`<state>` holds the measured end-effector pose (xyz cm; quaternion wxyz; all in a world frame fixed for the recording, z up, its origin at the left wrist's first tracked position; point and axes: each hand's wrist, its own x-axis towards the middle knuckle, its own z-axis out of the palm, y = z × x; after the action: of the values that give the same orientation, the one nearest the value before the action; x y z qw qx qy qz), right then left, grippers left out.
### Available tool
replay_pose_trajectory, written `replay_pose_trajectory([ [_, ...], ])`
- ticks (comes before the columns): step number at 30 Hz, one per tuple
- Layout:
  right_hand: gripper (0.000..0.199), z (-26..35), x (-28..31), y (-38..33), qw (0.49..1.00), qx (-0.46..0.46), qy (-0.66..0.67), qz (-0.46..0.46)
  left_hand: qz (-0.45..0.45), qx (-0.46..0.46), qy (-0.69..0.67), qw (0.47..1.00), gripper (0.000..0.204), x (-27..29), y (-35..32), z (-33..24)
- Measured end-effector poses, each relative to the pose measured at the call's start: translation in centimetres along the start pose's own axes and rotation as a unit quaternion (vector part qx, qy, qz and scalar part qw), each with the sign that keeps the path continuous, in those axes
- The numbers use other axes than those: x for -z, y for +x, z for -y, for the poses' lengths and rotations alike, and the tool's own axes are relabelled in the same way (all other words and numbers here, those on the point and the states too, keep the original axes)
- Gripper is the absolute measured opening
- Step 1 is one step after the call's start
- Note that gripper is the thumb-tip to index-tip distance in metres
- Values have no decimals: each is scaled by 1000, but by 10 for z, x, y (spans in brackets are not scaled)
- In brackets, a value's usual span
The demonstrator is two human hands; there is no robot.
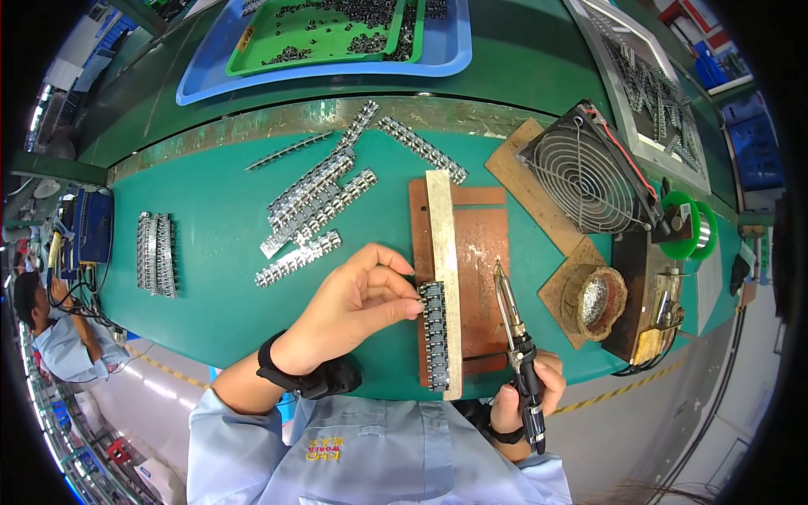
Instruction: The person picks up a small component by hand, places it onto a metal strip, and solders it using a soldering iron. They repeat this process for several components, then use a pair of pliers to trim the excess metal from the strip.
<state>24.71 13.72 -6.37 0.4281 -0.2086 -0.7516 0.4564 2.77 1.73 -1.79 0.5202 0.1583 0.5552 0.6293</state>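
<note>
My left hand [353, 299] is closed in a pinch, thumb and fingertips touching the upper left edge of a strip of black electronic components [436, 341]. Whatever sits between those fingertips is too small to make out. The strip lies along the left side of a pale metal bar [443, 244], which rests lengthwise on a copper-brown board [484, 295]. In my right hand [545, 391] is a soldering iron [523, 370] with a black handle. Its tip points away from me, over the board's right part and apart from the strip.
More component strips lie at the mat's middle [316, 198] and in a stack at left [156, 254]. A fan [585, 172], a round pot [570, 299] and a green solder reel [711, 229] stand right. A blue tray [198, 80] is beyond; a co-worker [71, 341] sits far left.
</note>
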Motion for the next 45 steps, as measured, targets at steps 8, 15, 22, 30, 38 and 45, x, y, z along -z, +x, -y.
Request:
replay_pose_trajectory([
  [8, 45, 0, 0, 1, 1000, 5, -8, 9, -2, 20, 12, 1000, 31, 0, 2, -1],
  [15, 44, -1, 0, 1, 1000, 10, -9, 12, 2, 13, 13, 1000, 31, 0, 2, -1],
  [22, 46, 0, -3, 0, 1000, -8, -9, 2, 25, 10, -19, 999, 27, 4, 3, 0],
  [30, 45, 1, -3, 0, 1000, -15, -8, 1, 25, 25, -28, 999, 26, 5, 5, 0],
  [38, 44, 0, -1, 3, 1000, 12, -6, 10, 21, 21, -21, 999, 26, 5, 5, 1],
  [45, 44, 0, -1, 4, 1000, 11, -6, 14, 13, 25, -24, 999, 25, 4, 4, 1],
])
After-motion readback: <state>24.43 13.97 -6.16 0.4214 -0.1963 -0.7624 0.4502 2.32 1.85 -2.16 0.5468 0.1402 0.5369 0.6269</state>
